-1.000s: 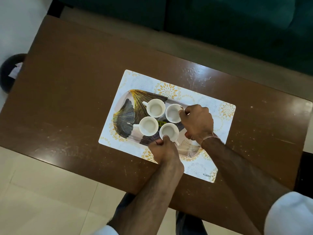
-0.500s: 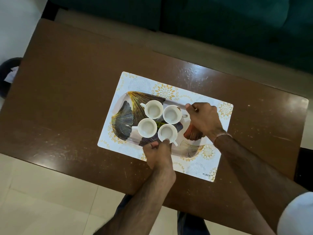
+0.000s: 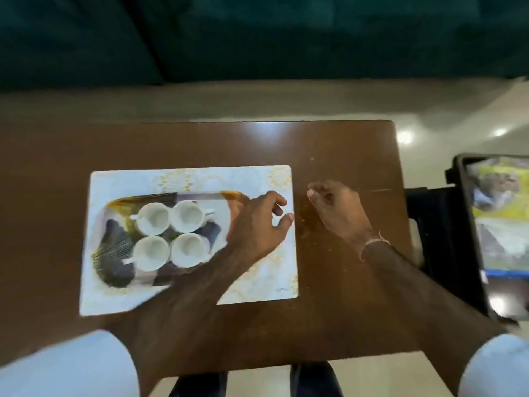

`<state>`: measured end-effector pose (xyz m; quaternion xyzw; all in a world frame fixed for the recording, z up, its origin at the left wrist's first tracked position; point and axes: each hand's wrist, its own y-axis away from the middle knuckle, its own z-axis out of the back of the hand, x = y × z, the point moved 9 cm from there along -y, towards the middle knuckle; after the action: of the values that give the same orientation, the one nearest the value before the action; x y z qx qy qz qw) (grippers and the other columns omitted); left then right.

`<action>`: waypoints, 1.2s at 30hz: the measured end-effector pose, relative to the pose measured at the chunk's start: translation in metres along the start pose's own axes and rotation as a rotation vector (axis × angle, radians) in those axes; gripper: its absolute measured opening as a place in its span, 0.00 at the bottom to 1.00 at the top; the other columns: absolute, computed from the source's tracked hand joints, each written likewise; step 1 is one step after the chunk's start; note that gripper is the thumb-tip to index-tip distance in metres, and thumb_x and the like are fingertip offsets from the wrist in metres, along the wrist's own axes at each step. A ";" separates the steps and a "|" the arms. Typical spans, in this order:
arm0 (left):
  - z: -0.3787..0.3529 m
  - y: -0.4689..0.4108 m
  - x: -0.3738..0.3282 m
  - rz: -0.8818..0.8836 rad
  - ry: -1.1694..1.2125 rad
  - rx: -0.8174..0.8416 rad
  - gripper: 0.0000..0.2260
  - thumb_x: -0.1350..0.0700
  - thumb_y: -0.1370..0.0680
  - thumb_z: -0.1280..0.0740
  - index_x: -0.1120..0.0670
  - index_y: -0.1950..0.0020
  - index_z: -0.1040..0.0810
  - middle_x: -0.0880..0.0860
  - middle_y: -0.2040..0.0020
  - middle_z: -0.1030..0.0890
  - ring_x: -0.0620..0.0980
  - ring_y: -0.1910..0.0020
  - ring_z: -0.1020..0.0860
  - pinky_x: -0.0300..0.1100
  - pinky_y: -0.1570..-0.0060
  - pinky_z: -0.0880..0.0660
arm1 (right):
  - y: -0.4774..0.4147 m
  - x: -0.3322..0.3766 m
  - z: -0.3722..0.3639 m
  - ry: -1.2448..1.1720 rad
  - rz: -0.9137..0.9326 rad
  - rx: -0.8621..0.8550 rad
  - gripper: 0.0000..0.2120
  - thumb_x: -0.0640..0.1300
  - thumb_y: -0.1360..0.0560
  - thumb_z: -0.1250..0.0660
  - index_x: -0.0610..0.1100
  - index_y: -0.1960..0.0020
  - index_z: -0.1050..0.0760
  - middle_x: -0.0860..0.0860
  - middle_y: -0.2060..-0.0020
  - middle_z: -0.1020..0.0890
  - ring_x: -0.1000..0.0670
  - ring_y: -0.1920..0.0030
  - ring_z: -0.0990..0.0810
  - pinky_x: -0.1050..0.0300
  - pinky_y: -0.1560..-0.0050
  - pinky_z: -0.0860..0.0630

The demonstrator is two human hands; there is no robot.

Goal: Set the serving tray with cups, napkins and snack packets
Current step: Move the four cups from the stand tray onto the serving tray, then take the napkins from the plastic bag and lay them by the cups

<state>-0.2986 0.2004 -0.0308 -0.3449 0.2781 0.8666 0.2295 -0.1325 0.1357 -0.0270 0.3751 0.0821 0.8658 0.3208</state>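
The oblong leaf-patterned serving tray (image 3: 229, 196), long axis left-right, carries four white cups (image 3: 177, 234) on a pale placemat (image 3: 257, 282). Left hand (image 3: 254, 227) and right hand (image 3: 337, 210) hover loosely open, empty, above the brown wooden table (image 3: 57, 156); dark green sofa (image 3: 257, 35) beyond.

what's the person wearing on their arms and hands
Both forearms are bare. Short, light, whitish sleeves end above the elbows: the left sleeve and the right sleeve. The right wrist carries a thin pinkish thread band. The left hand and right hand wear no gloves; the blur hides any rings.
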 end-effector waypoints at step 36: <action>-0.509 -0.024 -0.349 -0.587 -0.502 0.527 0.06 0.54 0.25 0.33 0.56 0.52 0.24 0.57 0.51 0.20 0.60 0.49 0.23 0.54 0.50 0.27 | 0.182 -0.502 0.203 -1.354 -0.969 -1.077 0.11 0.29 0.24 0.38 0.41 0.45 0.26 0.44 0.55 0.20 0.49 0.60 0.22 0.60 0.64 0.24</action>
<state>0.1840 -0.1798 -0.0942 -0.1189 0.3151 0.7215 0.6050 0.1779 -0.3361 -0.1138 0.5206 -0.3784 0.1658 0.7472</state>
